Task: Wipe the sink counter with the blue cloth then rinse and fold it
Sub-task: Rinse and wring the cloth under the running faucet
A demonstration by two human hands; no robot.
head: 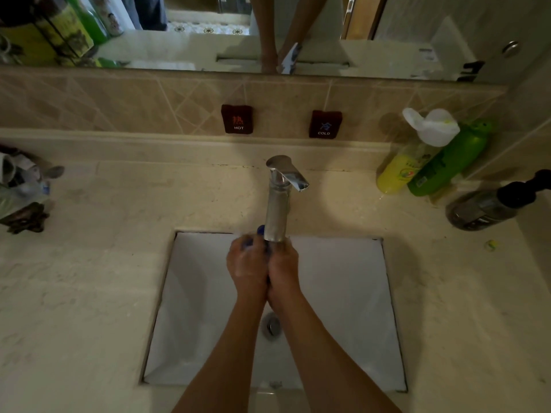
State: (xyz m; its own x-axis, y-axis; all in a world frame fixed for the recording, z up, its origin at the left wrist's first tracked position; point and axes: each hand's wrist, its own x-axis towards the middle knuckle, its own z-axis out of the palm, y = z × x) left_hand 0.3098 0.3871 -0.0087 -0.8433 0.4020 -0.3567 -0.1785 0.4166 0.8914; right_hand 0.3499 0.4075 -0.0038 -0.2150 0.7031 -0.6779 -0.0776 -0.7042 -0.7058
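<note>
Blue cloth (261, 230), bunched between left hand (247, 265) and right hand (283, 265), both gripping it under the faucet (278, 201) at twelve o'clock of the sink (343, 293), apparently for rinsing.

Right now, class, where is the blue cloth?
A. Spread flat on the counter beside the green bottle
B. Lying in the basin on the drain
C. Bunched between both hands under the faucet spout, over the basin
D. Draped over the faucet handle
C: only bits of the blue cloth show between the left hand and the right hand, pressed together below the faucet over the sink.
</note>
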